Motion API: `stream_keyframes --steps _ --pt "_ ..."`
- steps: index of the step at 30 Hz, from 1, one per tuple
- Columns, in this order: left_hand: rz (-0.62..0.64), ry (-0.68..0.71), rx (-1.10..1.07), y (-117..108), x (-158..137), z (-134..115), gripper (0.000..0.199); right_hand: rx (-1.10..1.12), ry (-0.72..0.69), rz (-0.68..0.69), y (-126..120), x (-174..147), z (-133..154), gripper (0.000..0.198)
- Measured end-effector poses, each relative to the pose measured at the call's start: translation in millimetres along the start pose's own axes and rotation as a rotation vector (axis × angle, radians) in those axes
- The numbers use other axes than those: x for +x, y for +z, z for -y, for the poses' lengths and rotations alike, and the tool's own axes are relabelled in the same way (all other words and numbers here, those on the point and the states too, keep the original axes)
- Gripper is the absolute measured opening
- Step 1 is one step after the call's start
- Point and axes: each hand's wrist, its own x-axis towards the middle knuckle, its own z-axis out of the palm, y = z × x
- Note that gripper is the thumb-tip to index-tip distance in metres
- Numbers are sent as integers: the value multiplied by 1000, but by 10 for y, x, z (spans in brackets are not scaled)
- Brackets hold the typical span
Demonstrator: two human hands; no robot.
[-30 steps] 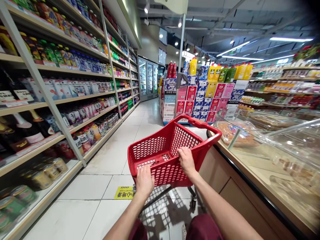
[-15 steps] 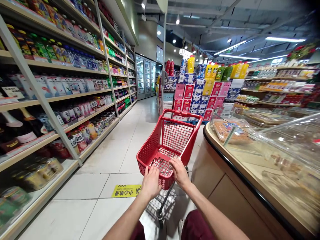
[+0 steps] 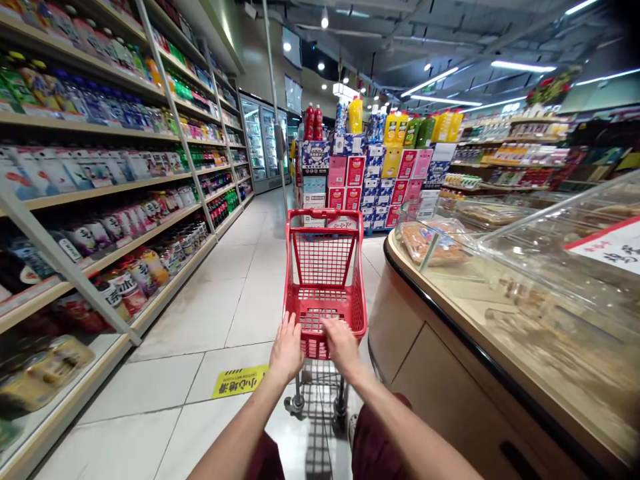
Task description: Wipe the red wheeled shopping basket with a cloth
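Observation:
A red plastic shopping cart (image 3: 326, 303) stands straight ahead of me, with lattice walls and nothing seen in its basket. My left hand (image 3: 287, 347) grips the near left corner of the basket, its fingers laid over the rim. On the near right part of the same rim, my right hand (image 3: 342, 343) is closed with curled fingers. Both thumbs point inward. The undersides of the fingers are hidden. Below the basket, the cart's dark wheels (image 3: 295, 404) rest on the tiles.
Drink shelves (image 3: 115, 180) line the left side. A curved counter (image 3: 400, 313) with packed baked goods (image 3: 433, 240) stands close on the right. Stacked cartons and juice bottles (image 3: 370, 173) rise ahead. A yellow floor sticker (image 3: 240, 381) lies left of the cart. Glass-door fridges (image 3: 263, 140) stand farther back.
The cart has swung from angled rightward to facing straight ahead, its far end moving left. Both hands have shifted slightly left with it. The view has turned a little to the right.

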Motion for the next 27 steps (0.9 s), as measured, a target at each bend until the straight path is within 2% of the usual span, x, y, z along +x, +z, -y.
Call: stream_keyframes --steps 2,4,7,10,13,15,17,20,23,25,27 --pt "-10 32 1 7 -8 5 58 -13 -14 -26 147 6 187 36" --pt "-42 38 8 -6 -22 51 61 -44 -56 -19 166 -13 182 33" --pt "-69 43 23 -35 -43 105 60 -87 -100 50 -35 -95 -121 31" --pt "-48 85 16 -29 -44 58 59 -132 0 -16 -186 -158 -352 33" --pt "-58 85 3 24 -33 -34 61 -121 7 -66 -24 -151 -184 32" --pt "-71 96 1 58 -31 -63 63 -101 -46 -45 145 -109 -2 31" --pt "-85 123 9 72 -32 -56 64 -89 -110 -8 196 -71 36 30" --pt "-94 148 25 57 -38 -42 65 -79 -132 32 -26 -87 -242 31" --pt "-76 135 28 37 -41 -93 64 -124 4 -63 -253 -133 -483 33" --pt "-67 115 25 31 -42 -145 65 -126 25 -86 -212 -137 -393 32" --pt "-58 101 33 25 -45 -175 67 -93 -43 -42 -61 -114 -178 31"
